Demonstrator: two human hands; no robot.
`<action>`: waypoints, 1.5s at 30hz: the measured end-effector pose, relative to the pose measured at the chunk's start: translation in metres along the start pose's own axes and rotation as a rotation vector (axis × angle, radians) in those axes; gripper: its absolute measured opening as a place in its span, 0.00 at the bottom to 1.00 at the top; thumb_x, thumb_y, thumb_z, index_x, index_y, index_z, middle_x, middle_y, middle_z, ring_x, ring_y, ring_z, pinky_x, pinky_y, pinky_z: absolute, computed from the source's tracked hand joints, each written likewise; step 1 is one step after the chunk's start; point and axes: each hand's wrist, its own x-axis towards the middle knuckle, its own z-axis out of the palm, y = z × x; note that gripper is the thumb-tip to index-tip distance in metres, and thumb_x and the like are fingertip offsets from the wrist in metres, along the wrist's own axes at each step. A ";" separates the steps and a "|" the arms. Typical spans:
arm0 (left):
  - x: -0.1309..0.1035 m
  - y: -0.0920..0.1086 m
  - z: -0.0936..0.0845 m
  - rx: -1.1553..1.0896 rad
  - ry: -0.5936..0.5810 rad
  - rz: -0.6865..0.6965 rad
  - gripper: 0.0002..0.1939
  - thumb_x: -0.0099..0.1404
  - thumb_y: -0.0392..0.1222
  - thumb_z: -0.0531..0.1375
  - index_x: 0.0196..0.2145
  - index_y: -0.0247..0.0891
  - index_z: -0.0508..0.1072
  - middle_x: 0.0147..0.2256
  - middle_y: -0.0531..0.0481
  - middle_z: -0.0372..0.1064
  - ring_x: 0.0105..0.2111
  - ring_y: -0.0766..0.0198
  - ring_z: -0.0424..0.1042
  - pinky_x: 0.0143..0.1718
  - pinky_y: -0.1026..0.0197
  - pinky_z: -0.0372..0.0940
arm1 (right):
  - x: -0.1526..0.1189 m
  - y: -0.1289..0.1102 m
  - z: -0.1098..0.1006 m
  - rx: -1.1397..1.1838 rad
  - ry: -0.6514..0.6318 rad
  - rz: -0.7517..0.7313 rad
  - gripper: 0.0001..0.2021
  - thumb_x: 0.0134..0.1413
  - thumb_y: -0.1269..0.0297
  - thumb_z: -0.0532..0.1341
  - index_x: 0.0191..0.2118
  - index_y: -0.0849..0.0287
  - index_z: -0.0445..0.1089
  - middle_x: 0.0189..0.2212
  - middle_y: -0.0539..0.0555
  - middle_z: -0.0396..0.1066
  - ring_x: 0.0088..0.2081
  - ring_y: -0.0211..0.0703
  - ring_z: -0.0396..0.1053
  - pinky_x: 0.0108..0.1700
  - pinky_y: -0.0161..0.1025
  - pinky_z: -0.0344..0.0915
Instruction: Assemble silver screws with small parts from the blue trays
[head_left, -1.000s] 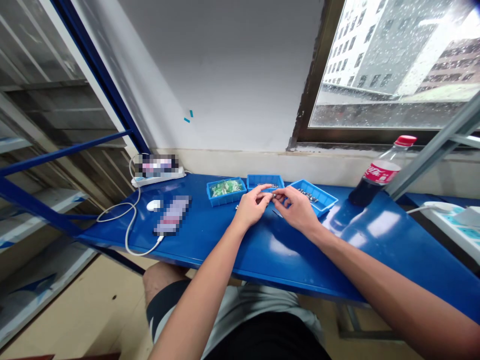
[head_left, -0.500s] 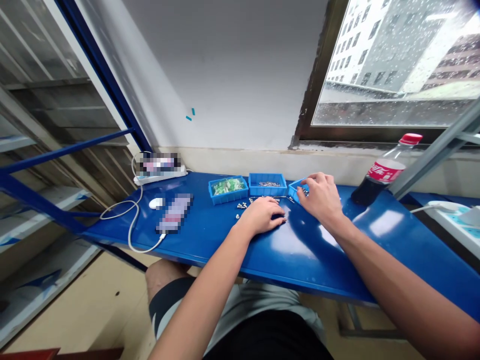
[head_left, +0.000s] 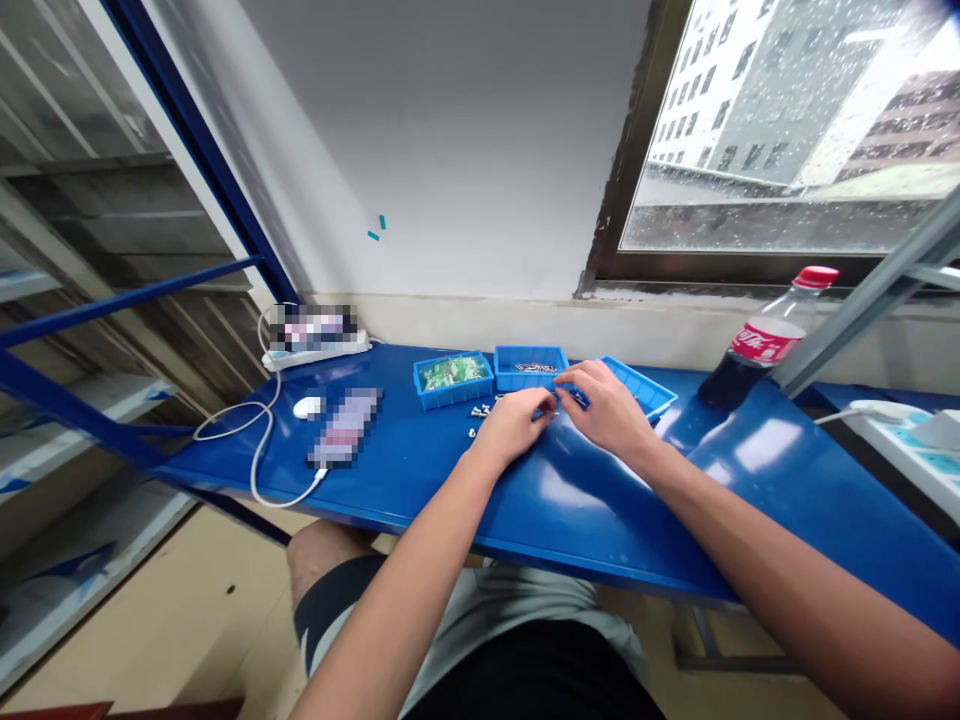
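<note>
My left hand (head_left: pixel 517 420) rests low over the blue table, its thumb and fingers pinched together on something too small to make out. Close against it on the right, my right hand (head_left: pixel 604 405) also has thumb and forefinger pinched, the tips nearly meeting the left fingertips. Small metal screws (head_left: pixel 481 411) lie loose just left of my left hand. Behind the hands stands a blue bin (head_left: pixel 531 381) with long metal screws in it. Another blue bin (head_left: pixel 652 393) is partly covered by my right hand. To the left, a third blue bin (head_left: pixel 454 400) holds small green-and-white packets.
A cola bottle (head_left: pixel 757 345) with a red cap stands on the right of the table (head_left: pixel 420 470). At left lie a blurred phone (head_left: pixel 345 428) on a white cable, a white round object (head_left: pixel 307 408) and a power strip (head_left: pixel 319 354). Wall and window close off the back.
My right hand has come from the right-hand bin leftward to my left hand, uncovering more of that bin. My left fingers have curled into a pinch.
</note>
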 end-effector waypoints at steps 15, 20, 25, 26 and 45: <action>0.003 0.004 -0.008 -0.252 0.231 -0.161 0.12 0.67 0.30 0.63 0.47 0.40 0.78 0.43 0.46 0.82 0.44 0.55 0.82 0.50 0.53 0.75 | -0.006 0.001 0.018 0.227 -0.055 0.192 0.08 0.64 0.63 0.62 0.43 0.52 0.79 0.40 0.54 0.81 0.38 0.50 0.78 0.43 0.50 0.76; 0.003 0.005 -0.009 -0.279 0.259 -0.161 0.11 0.67 0.31 0.63 0.47 0.39 0.78 0.43 0.47 0.82 0.43 0.58 0.82 0.51 0.55 0.76 | -0.006 -0.006 0.019 0.385 0.005 0.310 0.09 0.64 0.57 0.63 0.43 0.53 0.78 0.41 0.55 0.82 0.42 0.51 0.80 0.46 0.49 0.78; 0.004 0.008 -0.011 -0.281 0.291 -0.145 0.10 0.66 0.31 0.64 0.45 0.38 0.79 0.42 0.47 0.82 0.42 0.59 0.82 0.51 0.55 0.76 | -0.006 -0.009 0.020 0.481 0.036 0.347 0.12 0.63 0.52 0.65 0.43 0.54 0.77 0.40 0.56 0.81 0.42 0.51 0.80 0.45 0.48 0.79; 0.004 0.008 -0.011 -0.294 0.300 -0.150 0.11 0.66 0.32 0.64 0.45 0.39 0.79 0.42 0.47 0.82 0.42 0.58 0.82 0.51 0.55 0.76 | -0.006 -0.009 0.021 0.476 0.038 0.345 0.11 0.63 0.52 0.66 0.43 0.54 0.76 0.40 0.56 0.81 0.41 0.51 0.80 0.45 0.49 0.79; 0.003 0.013 -0.011 -0.490 0.263 -0.276 0.17 0.67 0.46 0.67 0.52 0.37 0.80 0.41 0.43 0.82 0.40 0.56 0.82 0.47 0.55 0.76 | -0.006 -0.013 0.020 0.423 0.061 0.333 0.13 0.58 0.65 0.62 0.49 0.56 0.70 0.31 0.51 0.74 0.29 0.43 0.72 0.33 0.40 0.71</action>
